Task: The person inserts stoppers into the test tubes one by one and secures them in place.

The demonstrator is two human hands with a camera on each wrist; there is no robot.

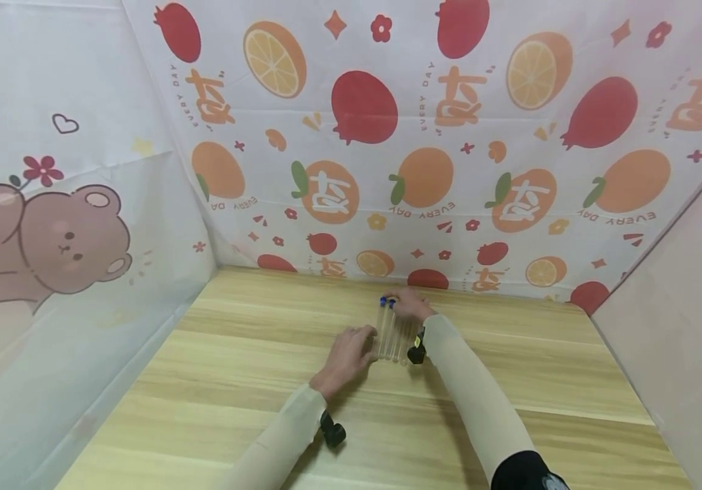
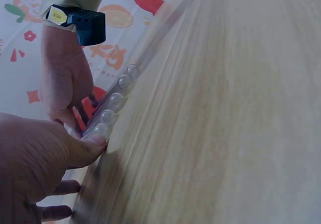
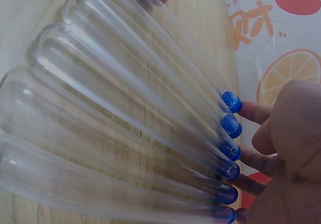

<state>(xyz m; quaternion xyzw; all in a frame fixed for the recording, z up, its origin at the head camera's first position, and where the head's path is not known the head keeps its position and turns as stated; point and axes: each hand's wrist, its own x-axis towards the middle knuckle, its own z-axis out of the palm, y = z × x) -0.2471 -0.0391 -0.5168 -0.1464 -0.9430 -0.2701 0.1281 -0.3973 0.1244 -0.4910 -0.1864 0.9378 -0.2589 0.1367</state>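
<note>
Several clear test tubes [image 1: 390,337] with blue caps [image 3: 231,126] lie side by side in a row on the wooden table, their rounded ends toward me. At the left side of the row is my left hand [image 1: 346,354], its thumb [image 2: 88,151] against the rounded end of the outermost tube and its other fingers spread on the tabletop. My right hand [image 1: 411,304] reaches over the far end. Its fingertips touch the blue caps from behind, spread along the row, as the right wrist view shows. Part of the row is hidden beneath that hand in the head view.
The wooden table [image 1: 253,381] meets a fruit-patterned cloth wall [image 1: 363,204] just behind the caps. A cloth with a bear print [image 1: 75,238] stands on the left, and a pale wall [image 1: 688,306] on the right. Both wrists carry black camera mounts [image 1: 331,430].
</note>
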